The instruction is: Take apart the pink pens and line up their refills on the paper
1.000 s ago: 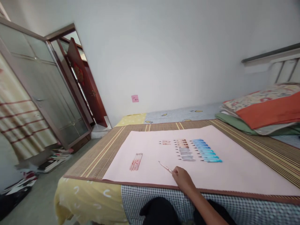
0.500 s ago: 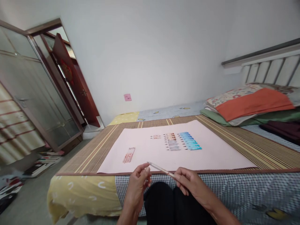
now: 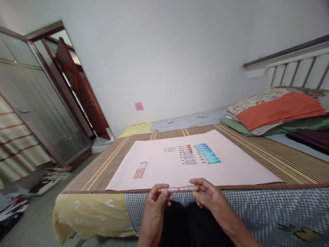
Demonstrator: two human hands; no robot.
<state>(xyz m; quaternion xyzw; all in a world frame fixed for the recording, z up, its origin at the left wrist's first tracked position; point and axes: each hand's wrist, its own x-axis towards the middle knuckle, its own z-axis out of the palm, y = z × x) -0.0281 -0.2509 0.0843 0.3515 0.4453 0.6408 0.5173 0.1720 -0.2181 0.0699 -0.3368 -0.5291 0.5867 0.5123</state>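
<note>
Fingers (image 3: 164, 194) of left hand (image 3: 154, 210) and right hand (image 3: 212, 198) pinch a pen (image 3: 180, 188) by its ends, lower centre. Earlier slanted, it now lies level.

Colour rundown: the sheet (image 3: 239, 173) is plain pale pink, sitting on a mat (image 3: 295, 164) striped in brown and tan. The pen (image 3: 180, 188) looks clear with pinkish-red bits, though it's too small to be sure. On the sheet there's a row of blue pens (image 3: 208, 153) (going from deeper blue to turquoise), a grey batch (image 3: 189, 160), some orange-brown ones (image 3: 185, 148) and a red bunch (image 3: 140, 169). The bedspread (image 3: 257, 209) is a tiny black-and-white check, and the corner cloth (image 3: 84, 212) is yellow with white curls. The pillow (image 3: 280, 109) is orange over a floral print, the blanket (image 3: 303, 124) green, the door (image 3: 77, 89) dark red, and the wall note (image 3: 139, 106) pink.
</note>
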